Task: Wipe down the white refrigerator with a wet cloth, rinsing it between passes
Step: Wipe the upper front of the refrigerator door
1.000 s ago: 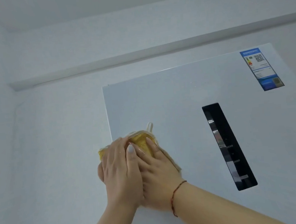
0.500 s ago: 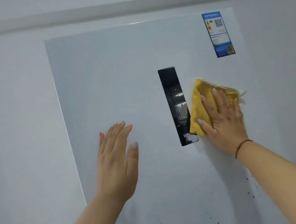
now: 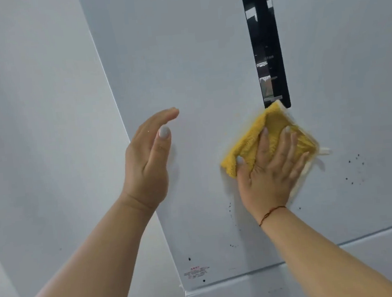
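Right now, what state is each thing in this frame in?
Yellow cloth: folded, pressed flat on the refrigerator door just below the black panel.
Right hand: fingers straight, pressing the cloth.
Left hand: open, holding nothing; contact with the door unclear.
Refrigerator door: closed, dark specks on its lower part.
Black panel: glossy, showing reflections.

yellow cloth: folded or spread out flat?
Folded: the yellow cloth shows a doubled layer along its upper left edge under the flat right hand.
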`<state>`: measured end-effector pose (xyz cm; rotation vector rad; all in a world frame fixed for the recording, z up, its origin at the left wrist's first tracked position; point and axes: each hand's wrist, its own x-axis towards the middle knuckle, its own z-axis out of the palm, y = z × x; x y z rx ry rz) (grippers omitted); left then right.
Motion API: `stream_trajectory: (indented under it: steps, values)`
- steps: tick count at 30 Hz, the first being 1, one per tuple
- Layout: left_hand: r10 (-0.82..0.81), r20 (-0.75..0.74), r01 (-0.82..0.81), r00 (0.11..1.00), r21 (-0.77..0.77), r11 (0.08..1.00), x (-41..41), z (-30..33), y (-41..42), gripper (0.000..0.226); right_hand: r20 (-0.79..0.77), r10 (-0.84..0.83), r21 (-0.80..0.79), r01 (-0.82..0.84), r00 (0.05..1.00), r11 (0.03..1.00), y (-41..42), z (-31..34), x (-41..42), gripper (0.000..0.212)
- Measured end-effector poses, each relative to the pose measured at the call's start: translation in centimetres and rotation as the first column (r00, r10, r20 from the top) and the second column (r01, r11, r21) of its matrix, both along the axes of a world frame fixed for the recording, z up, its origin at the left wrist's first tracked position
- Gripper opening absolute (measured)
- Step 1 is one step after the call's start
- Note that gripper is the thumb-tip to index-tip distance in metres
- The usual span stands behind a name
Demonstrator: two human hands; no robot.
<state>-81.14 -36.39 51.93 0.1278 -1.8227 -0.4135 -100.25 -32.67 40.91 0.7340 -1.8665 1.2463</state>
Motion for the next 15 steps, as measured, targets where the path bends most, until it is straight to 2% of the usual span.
stream_trajectory:
  steps: [3, 6, 11, 15]
  values:
    - [-0.004, 0.032, 0.003, 0.999, 0.029, 1.000, 0.6, -0.7, -0.4, 0.046, -0.200, 0.022, 0.040, -0.015, 0.980, 0.999, -2.0, -1.3, 3.9, 0.071]
    - [0.010, 0.062, -0.013, 0.998, 0.046, 0.999, 1.0, -1.7, -0.8, 0.045, -0.381, 0.101, 0.123, -0.058, 0.919, 0.991, -3.5, -2.6, 7.2, 0.069]
    - [0.067, 0.106, -0.069, 0.992, 0.016, 0.997, 1.3, -3.5, -1.8, 0.051, -0.619, 0.298, 0.294, -0.138, 0.727, 0.946, -5.1, -4.8, 9.5, 0.070]
    - [0.205, 0.163, -0.185, 0.965, -0.130, 0.974, 0.7, -4.7, -2.1, 0.054, -0.703, 0.405, 0.407, -0.137, 0.584, 0.903, -5.2, -6.5, 9.0, 0.067]
